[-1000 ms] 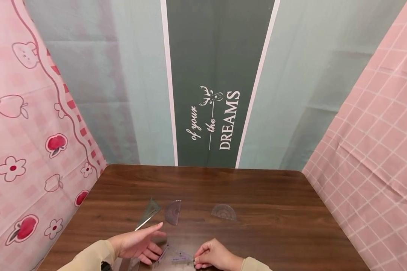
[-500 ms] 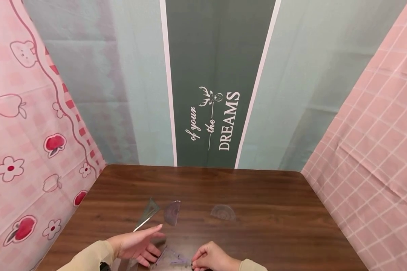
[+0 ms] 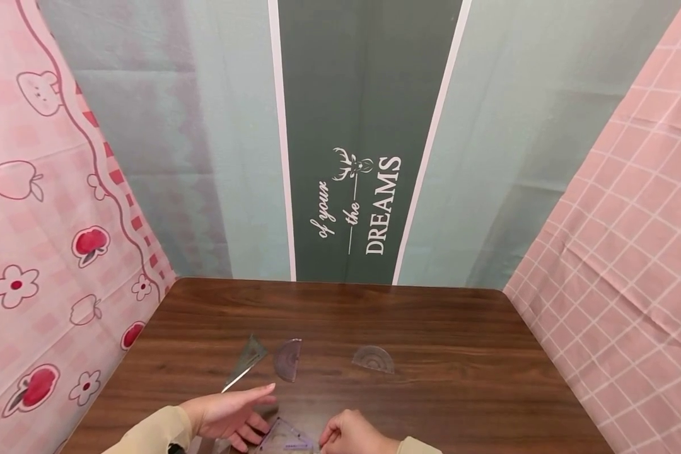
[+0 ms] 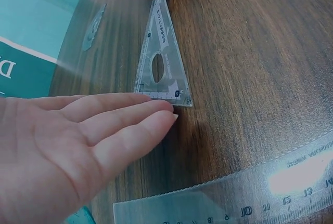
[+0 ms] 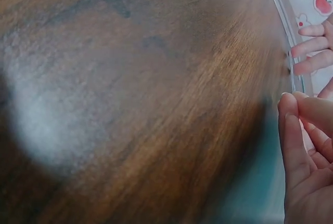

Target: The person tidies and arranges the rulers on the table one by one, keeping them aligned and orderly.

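A clear set square (image 4: 174, 73) with purple markings and an oval hole lies between the two hands. My right hand (image 3: 354, 434) pinches its narrow tip between thumb and fingers. At its short side are the fingertips of my left hand (image 4: 99, 135), palm turned inward and fingers straight. The head view cuts off the lower part of this set square. A clear ruler (image 4: 250, 195) lies near the left hand in the left wrist view. Beyond that hand, a greenish set square (image 3: 246, 362) rests on the table.
Two clear protractors lie farther back on the brown wooden table (image 3: 442, 334): a purplish protractor (image 3: 288, 360) left of the middle and a paler protractor (image 3: 373, 359) to the right. Patterned cloths hang around the table on the left, back and right.
The set square has tilted, so its triangular face shows more plainly in the head view. My right hand has shifted slightly left and nearer; the left hand keeps nearly the same pose.
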A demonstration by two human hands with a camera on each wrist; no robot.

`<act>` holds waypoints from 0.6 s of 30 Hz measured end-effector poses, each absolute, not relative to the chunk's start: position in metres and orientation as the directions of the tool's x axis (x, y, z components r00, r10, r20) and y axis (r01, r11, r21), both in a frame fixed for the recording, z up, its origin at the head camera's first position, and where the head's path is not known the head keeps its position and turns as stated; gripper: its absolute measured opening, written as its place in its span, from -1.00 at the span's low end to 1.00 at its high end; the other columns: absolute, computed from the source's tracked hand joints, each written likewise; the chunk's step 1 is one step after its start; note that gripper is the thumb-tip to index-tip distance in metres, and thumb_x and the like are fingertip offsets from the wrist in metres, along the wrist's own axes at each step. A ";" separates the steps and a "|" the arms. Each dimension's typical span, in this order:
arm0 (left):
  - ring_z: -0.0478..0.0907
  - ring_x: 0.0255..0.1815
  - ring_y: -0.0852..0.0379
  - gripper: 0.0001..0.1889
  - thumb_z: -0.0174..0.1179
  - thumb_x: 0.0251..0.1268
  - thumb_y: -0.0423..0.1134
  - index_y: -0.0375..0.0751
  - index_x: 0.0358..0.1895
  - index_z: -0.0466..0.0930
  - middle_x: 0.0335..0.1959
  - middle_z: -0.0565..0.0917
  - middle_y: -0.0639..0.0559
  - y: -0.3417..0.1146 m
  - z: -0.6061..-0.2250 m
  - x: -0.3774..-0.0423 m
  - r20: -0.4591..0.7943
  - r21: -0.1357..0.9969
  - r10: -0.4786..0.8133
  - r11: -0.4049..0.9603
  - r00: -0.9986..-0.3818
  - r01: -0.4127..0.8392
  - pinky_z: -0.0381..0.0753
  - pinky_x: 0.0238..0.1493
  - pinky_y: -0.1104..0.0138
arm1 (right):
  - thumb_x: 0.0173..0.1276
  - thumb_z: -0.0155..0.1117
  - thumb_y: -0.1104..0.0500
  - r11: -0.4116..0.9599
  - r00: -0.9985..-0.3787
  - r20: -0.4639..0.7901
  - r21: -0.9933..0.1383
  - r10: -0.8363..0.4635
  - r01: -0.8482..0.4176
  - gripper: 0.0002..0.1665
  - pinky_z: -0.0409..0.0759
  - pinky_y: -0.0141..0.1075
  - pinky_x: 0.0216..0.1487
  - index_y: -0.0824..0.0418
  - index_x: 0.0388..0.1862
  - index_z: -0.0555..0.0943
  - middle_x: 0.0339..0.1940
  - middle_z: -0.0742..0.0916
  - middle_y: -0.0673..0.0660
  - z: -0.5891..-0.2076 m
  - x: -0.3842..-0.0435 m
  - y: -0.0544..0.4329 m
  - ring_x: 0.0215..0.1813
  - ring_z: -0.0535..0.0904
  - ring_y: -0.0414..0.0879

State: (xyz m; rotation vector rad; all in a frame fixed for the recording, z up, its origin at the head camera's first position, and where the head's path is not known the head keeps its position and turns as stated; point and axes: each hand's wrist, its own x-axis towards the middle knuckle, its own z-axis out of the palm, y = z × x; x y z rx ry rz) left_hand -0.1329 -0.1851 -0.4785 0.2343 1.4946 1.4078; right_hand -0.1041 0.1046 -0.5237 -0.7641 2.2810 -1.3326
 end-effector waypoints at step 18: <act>0.24 0.19 -0.52 -0.18 -0.44 0.45 0.17 -0.56 0.38 -0.29 0.18 0.23 -0.67 -0.189 -0.479 -0.130 -0.521 0.825 0.742 0.311 -0.422 -0.472 0.35 0.08 -0.17 | -0.04 0.38 0.46 0.465 -0.670 0.084 -0.656 -0.737 -0.594 -0.85 0.38 -0.71 -0.48 0.27 -0.56 0.63 -0.64 0.68 -0.01 -0.525 -0.107 0.095 -0.52 0.40 -0.60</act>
